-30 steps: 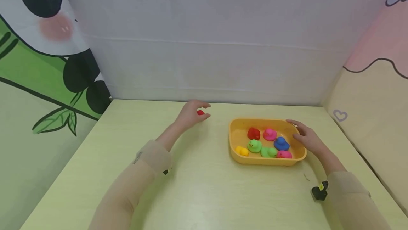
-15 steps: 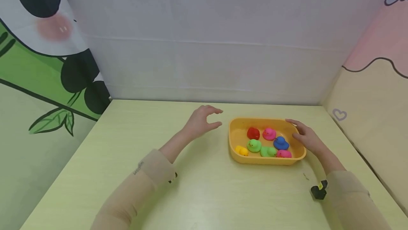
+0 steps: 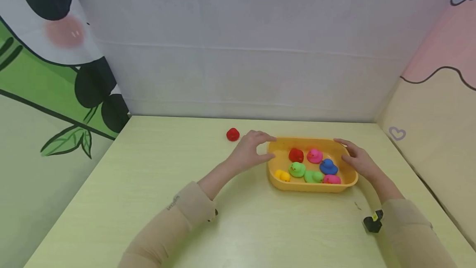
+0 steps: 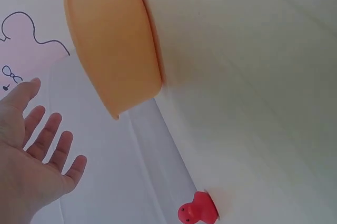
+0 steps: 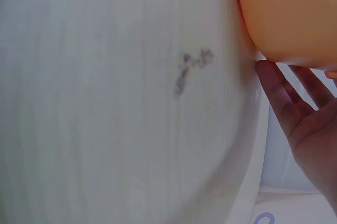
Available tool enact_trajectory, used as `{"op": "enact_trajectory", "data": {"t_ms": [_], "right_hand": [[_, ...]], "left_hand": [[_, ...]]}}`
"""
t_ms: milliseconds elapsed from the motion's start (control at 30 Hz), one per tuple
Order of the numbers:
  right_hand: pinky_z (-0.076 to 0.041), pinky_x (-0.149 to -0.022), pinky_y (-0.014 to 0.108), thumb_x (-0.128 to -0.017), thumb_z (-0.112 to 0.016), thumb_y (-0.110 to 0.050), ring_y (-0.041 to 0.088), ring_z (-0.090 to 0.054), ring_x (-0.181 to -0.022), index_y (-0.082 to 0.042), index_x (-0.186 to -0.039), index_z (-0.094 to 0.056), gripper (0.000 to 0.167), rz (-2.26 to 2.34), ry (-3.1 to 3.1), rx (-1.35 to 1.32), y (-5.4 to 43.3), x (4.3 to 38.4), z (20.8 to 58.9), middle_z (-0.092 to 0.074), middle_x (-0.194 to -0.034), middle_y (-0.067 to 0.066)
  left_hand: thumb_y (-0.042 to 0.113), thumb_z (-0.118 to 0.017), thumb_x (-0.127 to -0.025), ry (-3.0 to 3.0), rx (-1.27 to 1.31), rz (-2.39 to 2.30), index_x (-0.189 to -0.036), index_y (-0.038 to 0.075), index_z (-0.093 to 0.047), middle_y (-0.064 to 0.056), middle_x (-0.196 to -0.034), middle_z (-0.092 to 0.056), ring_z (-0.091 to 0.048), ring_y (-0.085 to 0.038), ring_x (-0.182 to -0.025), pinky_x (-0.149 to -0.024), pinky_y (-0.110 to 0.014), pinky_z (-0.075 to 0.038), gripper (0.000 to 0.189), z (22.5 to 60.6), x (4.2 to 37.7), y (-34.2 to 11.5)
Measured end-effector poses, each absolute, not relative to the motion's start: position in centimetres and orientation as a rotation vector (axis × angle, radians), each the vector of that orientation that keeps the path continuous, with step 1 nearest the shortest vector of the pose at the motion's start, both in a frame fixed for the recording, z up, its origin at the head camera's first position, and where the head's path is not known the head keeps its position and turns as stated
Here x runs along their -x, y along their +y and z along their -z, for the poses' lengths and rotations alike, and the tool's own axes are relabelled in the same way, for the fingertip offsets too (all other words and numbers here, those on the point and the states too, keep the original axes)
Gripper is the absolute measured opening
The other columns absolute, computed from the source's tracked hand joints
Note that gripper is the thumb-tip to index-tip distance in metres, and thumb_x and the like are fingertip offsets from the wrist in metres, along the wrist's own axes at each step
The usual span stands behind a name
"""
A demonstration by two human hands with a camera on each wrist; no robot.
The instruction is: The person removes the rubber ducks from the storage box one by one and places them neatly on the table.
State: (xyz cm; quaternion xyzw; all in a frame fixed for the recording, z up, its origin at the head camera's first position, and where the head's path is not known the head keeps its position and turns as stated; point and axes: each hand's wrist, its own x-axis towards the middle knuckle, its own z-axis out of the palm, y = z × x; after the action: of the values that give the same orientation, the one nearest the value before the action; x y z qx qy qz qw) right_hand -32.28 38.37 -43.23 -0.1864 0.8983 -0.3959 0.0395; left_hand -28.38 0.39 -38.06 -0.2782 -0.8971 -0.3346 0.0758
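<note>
White wall (image 3: 238,82) rises behind a lone red duck (image 3: 233,134); left hand (image 3: 251,152) relaxed, empty, right hand (image 3: 360,161) gripping yellow tray (image 3: 308,188).

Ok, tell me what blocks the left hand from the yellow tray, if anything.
Nothing visible does: the left wrist view shows open space between the left hand and the yellow tray. The red duck outside it lies farther left, off that path.

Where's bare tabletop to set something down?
Bare: the pale wood-grain table left of the left beige sleeve, and between it and the right beige sleeve, in front of the yellow oblong plastic tub. Crowded: the tub's front, full of coloured toy ducks, and its ends, where the left hand and right hand are.
</note>
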Motion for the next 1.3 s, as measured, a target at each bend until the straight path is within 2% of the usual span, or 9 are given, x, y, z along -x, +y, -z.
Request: {"op": "enact_trajectory", "data": {"t_ms": [500, 667, 833, 1067, 1233, 1300], "right_hand": [[-0.031, -0.098, 0.065, -0.096, -0.044, -0.007, 0.057, -0.028, -0.129, -0.007, -0.145, -0.032, 0.050, 1.197, 2.732, 0.526, 38.6, 32.2, 43.0, -0.028, -0.147, 0.030], [-0.033, -0.097, 0.064, -0.096, -0.045, -0.006, 0.056, -0.029, -0.128, -0.006, -0.144, -0.032, 0.050, 1.198, 2.738, 0.540, 38.5, 32.1, 42.9, -0.029, -0.146, 0.030], [-0.033, -0.097, 0.064, -0.096, -0.047, -0.007, 0.056, -0.031, -0.127, -0.006, -0.144, -0.033, 0.050, 1.193, 2.740, 0.548, 38.3, 32.0, 42.7, -0.030, -0.145, 0.031], [-0.030, -0.099, 0.065, -0.096, -0.046, -0.006, 0.057, -0.024, -0.131, -0.007, -0.144, -0.033, 0.050, 1.199, 2.726, 0.534, 38.5, 32.4, 43.1, -0.028, -0.147, 0.029], [-0.033, -0.099, 0.059, -0.096, -0.048, -0.006, 0.056, -0.026, -0.131, -0.006, -0.144, -0.034, 0.050, 1.213, 2.731, 0.587, 38.5, 32.4, 43.2, -0.031, -0.146, 0.029], [-0.039, -0.100, 0.044, -0.096, -0.049, -0.007, 0.054, -0.028, -0.131, -0.005, -0.143, -0.035, 0.049, 1.210, 2.736, 0.607, 38.6, 32.4, 43.2, -0.032, -0.145, 0.028]], "left_hand": [[0.028, -0.067, -0.086, -2.750, 1.089, 0.895, -0.124, 0.019, -0.062, 0.004, -0.124, -0.061, -0.048, -0.015, -0.118, -0.105, -0.039, -0.034, 0.040, 39.8, 28.8, 3.6], [0.028, -0.067, -0.087, -2.792, 1.107, 0.828, -0.125, 0.019, -0.062, 0.003, -0.124, -0.061, -0.048, -0.016, -0.118, -0.104, -0.040, -0.036, 0.040, 40.1, 29.1, 4.5], [0.029, -0.068, -0.086, -2.793, 1.150, 0.795, -0.125, 0.019, -0.062, 0.004, -0.123, -0.062, -0.048, -0.015, -0.117, -0.104, -0.036, -0.036, 0.040, 40.8, 30.0, 5.2], [0.027, -0.071, -0.085, -2.788, 1.264, 0.810, -0.123, 0.018, -0.064, 0.003, -0.119, -0.065, -0.051, -0.013, -0.112, -0.104, -0.033, -0.036, 0.040, 41.1, 31.5, 5.6], [0.029, -0.071, -0.085, -2.826, 1.284, 0.810, -0.122, 0.021, -0.064, 0.007, -0.118, -0.065, -0.050, -0.009, -0.111, -0.103, -0.030, -0.035, 0.039, 41.3, 32.2, 5.8], [0.030, -0.070, -0.085, -2.836, 1.298, 0.800, -0.122, 0.022, -0.064, 0.009, -0.118, -0.064, -0.049, -0.009, -0.112, -0.104, -0.029, -0.033, 0.039, 41.3, 32.3, 5.9]]}}
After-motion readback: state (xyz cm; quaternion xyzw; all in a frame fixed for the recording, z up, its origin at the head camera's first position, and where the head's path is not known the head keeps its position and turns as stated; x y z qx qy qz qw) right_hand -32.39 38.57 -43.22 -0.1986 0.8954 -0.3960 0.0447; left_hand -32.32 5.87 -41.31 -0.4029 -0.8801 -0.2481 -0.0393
